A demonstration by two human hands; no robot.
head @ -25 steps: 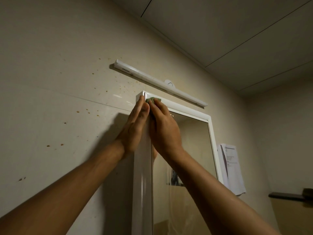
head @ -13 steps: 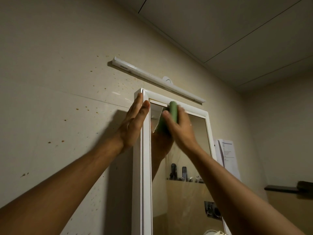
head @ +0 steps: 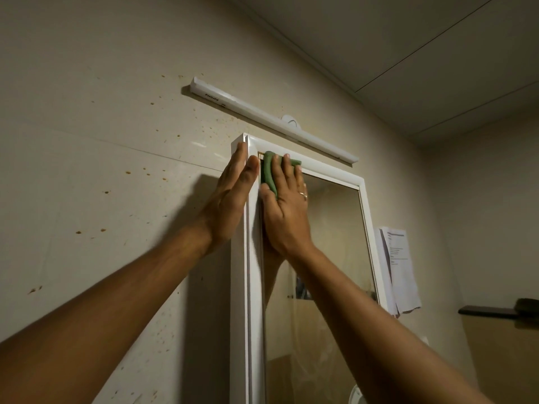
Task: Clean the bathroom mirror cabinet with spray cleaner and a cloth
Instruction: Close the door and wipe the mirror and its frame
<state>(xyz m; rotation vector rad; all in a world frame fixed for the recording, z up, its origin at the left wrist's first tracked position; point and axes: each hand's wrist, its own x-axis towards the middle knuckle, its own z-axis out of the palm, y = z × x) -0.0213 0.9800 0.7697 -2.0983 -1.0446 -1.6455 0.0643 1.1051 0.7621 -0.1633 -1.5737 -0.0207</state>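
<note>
So the green cloth [head: 268, 176] sits at the top-left corner of the mirror cabinet [head: 335, 173], flattened under the right hand [head: 287, 211], fingers straight. The left hand [head: 233, 196] lies flat, bracing the cabinet's side. The cloth looks soft and light, so I'd guess palm pressure beats pinching it.

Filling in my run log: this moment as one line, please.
step: wipe mirror, top-left corner | right hand: flat, pressing green cloth | left hand: flat against cabinet side

Soft green cloth [head: 269, 176]; glossy white cabinet frame [head: 253, 287]; reflective mirror glass [head: 332, 228]; smooth white plastic lamp bar [head: 271, 118]; matt speckled wall [head: 102, 170]; paper sheets [head: 399, 263]
</note>
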